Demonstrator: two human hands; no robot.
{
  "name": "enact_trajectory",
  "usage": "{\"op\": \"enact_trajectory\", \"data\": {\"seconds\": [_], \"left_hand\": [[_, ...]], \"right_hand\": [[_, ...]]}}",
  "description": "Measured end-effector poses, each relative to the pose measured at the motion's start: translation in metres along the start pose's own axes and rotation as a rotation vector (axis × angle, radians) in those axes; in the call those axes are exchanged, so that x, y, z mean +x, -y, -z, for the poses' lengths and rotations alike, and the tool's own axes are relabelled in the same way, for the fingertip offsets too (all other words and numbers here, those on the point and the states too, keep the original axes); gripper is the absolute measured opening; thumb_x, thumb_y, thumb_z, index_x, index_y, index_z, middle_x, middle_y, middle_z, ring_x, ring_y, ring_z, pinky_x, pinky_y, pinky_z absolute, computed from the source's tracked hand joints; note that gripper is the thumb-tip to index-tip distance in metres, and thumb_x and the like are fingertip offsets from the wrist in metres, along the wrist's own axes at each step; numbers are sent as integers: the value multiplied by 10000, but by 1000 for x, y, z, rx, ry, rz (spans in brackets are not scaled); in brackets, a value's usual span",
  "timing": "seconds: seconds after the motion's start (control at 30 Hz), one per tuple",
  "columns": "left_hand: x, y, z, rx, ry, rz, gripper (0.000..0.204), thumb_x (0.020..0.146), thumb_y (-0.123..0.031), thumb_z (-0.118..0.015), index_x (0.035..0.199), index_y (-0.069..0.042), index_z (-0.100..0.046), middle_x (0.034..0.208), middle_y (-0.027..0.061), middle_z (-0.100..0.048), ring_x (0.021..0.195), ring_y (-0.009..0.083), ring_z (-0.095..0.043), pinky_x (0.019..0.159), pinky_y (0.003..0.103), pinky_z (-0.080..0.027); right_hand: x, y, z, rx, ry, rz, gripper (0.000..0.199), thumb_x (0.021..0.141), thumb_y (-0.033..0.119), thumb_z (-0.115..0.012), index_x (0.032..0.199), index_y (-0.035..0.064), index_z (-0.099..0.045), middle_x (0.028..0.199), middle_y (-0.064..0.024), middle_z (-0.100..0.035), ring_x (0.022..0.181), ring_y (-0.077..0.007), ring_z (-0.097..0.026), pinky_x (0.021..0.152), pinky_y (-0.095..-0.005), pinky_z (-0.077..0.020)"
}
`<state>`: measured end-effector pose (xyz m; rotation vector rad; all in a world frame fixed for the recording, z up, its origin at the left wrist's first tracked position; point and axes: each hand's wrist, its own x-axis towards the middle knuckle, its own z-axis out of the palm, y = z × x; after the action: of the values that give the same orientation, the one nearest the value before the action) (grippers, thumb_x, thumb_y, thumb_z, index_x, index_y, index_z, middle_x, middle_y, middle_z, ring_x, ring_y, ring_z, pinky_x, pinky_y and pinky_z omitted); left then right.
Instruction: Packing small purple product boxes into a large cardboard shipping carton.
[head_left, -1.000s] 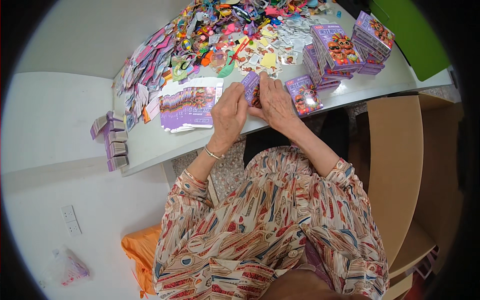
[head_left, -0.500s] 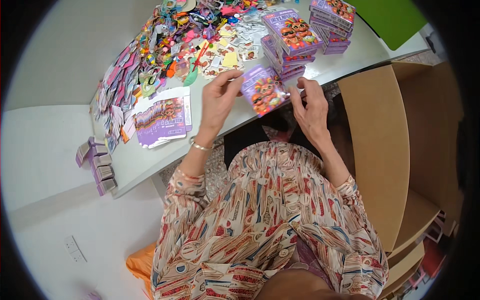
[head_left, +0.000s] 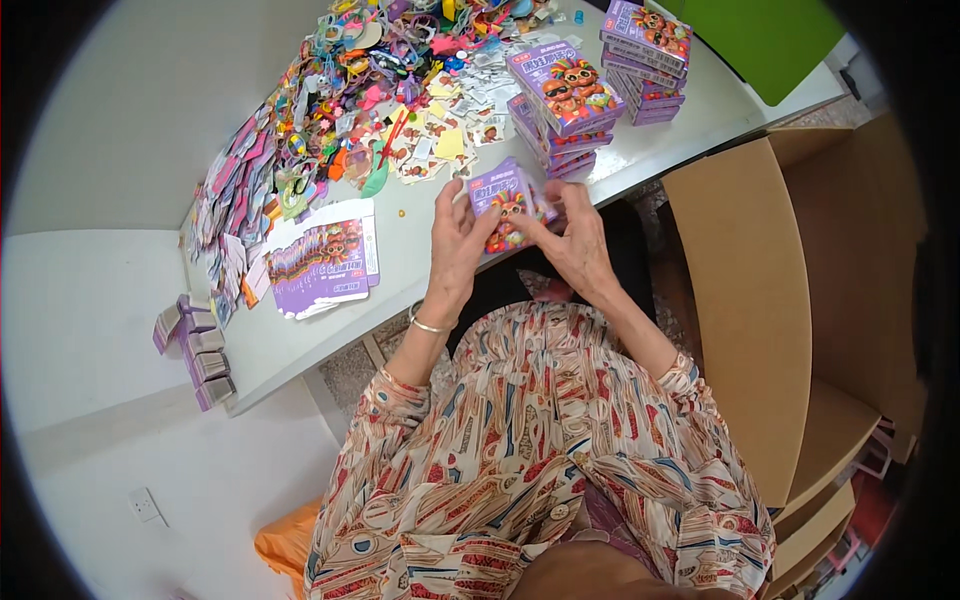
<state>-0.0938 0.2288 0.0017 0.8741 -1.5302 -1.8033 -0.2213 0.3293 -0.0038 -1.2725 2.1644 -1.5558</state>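
A small purple carton (head_left: 487, 190) with cartoon figures on its front is held between both my hands, above the table's front edge. My left hand (head_left: 460, 240) grips its left side, the thumb along the face. From the right, my right hand (head_left: 575, 245) presses its thumb across the lower front, with the fingers curled at the right side. Just beyond the hands stands a stack of matching cartons (head_left: 565, 95). Flattened purple cartons (head_left: 325, 265) lie fanned out to the left of my left hand.
Loose colourful trinkets (head_left: 340, 110) heap up at the back left of the white table (head_left: 410, 245), with small picture cards (head_left: 420, 150) beside them. A second carton stack (head_left: 650, 65) stands near a green panel (head_left: 770, 45). At right is a large open cardboard box (head_left: 745, 300).
The carton has come down and left and turned more upright. My right hand has moved left, and its thumb now lies across the front.
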Motion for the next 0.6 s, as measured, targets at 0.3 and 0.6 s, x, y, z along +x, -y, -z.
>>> {"op": "enact_trajectory", "data": {"seconds": [0.3,0.6], "left_hand": [[-27,-30,-6,-348,-32,126,674,953,-169,-583,1441,31,-164,1270,135,-492,1109,154,-531,913,289,-473],[-37,-78,-23,-123,-6,-172,655,977,-154,-521,1473,-2,-122,1344,132,-413,1142,162,-503,961,303,-436]], "right_hand": [[-8,26,-5,400,154,-131,416,781,152,-776,1071,-25,-535,1081,-84,-499,906,-143,-605,705,-254,-554],[4,70,34,275,93,181,485,756,102,-775,1150,-75,-553,1191,-135,-505,958,-180,-609,717,-258,-557]]}}
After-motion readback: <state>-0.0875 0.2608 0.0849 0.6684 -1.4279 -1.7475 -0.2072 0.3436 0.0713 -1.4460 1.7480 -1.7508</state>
